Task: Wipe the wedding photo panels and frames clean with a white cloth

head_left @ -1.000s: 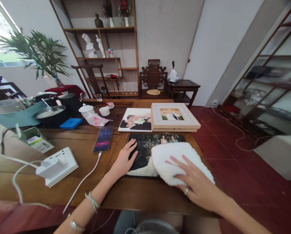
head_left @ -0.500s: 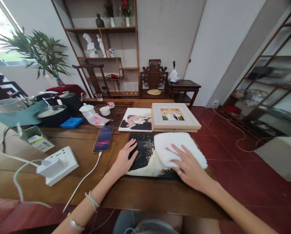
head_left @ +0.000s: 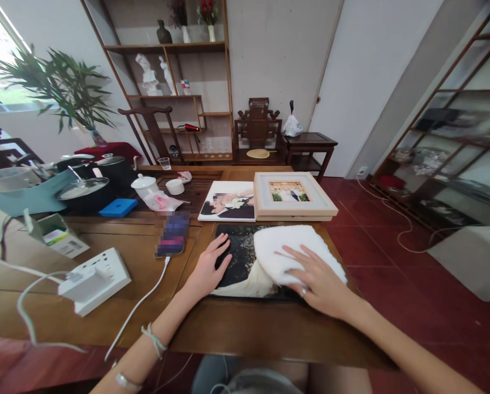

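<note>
A dark photo print [head_left: 239,254] with a pale dress and speckles lies flat near the table's front edge. My left hand [head_left: 208,268] rests on its left edge, open, fingers spread. On the print's right half is a folded white towel [head_left: 278,241], covering much of the picture. My right hand [head_left: 314,276] holds this towel down against the print, fingers across its top and the lower fingers at its near edge. Just behind stand a white-edged photo panel [head_left: 232,210] and a light wooden picture frame [head_left: 265,208], partly overlapping.
On the left are a phone [head_left: 173,232] with a white cable, a white power strip [head_left: 120,273], an opened small box [head_left: 60,235] and a blue box [head_left: 118,207]. Pots [head_left: 85,194] and a lidded white cup [head_left: 144,186] stand farther back. The wooden table [head_left: 249,331] ends before red floor tiles.
My right hand and the towel have shifted slightly left across the print. My left hand keeps its place on the left edge. The view has moved a little.
</note>
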A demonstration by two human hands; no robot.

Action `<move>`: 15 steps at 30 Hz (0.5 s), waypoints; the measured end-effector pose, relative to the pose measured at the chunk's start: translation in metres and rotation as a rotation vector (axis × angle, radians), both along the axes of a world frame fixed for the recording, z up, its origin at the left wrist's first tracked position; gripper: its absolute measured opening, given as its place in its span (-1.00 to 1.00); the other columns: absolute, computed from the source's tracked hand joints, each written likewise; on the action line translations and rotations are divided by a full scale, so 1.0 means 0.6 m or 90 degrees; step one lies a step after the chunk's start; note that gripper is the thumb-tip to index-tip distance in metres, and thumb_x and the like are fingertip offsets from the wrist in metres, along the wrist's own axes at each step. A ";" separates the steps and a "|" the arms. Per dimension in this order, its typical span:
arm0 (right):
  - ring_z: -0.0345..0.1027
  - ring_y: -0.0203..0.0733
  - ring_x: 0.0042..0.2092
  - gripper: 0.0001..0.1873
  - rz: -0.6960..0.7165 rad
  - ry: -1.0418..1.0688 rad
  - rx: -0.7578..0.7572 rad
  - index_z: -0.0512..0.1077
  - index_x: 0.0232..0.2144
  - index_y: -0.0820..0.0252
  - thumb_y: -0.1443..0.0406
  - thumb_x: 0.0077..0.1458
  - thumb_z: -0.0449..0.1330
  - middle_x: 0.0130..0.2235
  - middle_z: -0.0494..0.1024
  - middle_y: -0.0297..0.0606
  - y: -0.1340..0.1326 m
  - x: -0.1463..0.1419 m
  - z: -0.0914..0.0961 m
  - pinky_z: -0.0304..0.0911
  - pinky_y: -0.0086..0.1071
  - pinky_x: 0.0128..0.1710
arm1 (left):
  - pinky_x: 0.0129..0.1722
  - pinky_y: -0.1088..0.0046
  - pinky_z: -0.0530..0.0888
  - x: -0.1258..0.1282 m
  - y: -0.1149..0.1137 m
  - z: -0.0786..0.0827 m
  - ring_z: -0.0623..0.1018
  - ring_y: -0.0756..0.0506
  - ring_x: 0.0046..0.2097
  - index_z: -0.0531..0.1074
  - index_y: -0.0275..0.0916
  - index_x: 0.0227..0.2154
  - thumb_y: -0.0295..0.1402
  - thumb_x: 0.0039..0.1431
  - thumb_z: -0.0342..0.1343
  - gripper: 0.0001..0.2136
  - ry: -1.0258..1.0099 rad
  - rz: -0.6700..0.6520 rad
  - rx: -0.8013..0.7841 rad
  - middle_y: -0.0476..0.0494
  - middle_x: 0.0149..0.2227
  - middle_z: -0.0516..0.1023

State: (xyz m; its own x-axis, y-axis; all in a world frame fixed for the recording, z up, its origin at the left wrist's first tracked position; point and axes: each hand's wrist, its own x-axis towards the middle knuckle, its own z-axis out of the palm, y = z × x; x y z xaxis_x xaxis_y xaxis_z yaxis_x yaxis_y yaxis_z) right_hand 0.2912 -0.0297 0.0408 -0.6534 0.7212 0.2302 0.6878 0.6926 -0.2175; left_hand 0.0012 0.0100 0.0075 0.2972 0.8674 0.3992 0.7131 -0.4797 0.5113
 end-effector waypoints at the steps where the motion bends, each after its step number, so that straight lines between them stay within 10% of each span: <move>1: -0.03 -0.01 0.26 -0.72 -0.010 0.000 0.016 0.49 -0.14 0.10 0.36 0.14 0.05 0.20 0.26 -0.14 0.021 0.002 -0.002 -0.13 0.11 0.21 | 0.17 0.09 0.27 0.000 0.000 0.000 0.30 -0.23 0.21 0.41 -0.40 0.00 -0.30 0.23 -0.06 -0.63 -0.001 0.000 -0.001 -0.39 0.14 0.36; 8: -0.03 0.02 0.26 -0.66 -0.073 -0.013 0.059 0.44 -0.06 0.14 0.36 0.18 -0.02 0.17 0.30 -0.10 0.078 0.004 -0.020 -0.14 0.17 0.19 | 0.18 0.12 0.26 0.001 -0.002 0.000 0.30 -0.21 0.21 0.41 -0.38 0.00 -0.30 0.23 -0.06 -0.64 -0.007 0.011 -0.009 -0.36 0.15 0.36; 15: -0.17 0.05 0.30 -0.64 -0.035 -0.035 0.011 0.48 -0.16 0.10 0.45 0.09 -0.01 0.24 0.18 -0.25 -0.045 -0.025 -0.010 -0.20 0.25 0.19 | 0.19 0.14 0.24 0.002 -0.003 0.000 0.29 -0.20 0.22 0.40 -0.39 0.01 -0.31 0.23 -0.05 -0.63 -0.013 0.015 -0.019 -0.37 0.15 0.35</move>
State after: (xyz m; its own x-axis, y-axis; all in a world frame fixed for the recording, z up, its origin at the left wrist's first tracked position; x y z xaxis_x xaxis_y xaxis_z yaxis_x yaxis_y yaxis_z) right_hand 0.2762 -0.0569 0.0348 -0.6249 0.7528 0.2069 0.7357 0.6565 -0.1668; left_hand 0.0027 0.0082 0.0075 0.2695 0.8854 0.3787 0.7134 -0.4477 0.5391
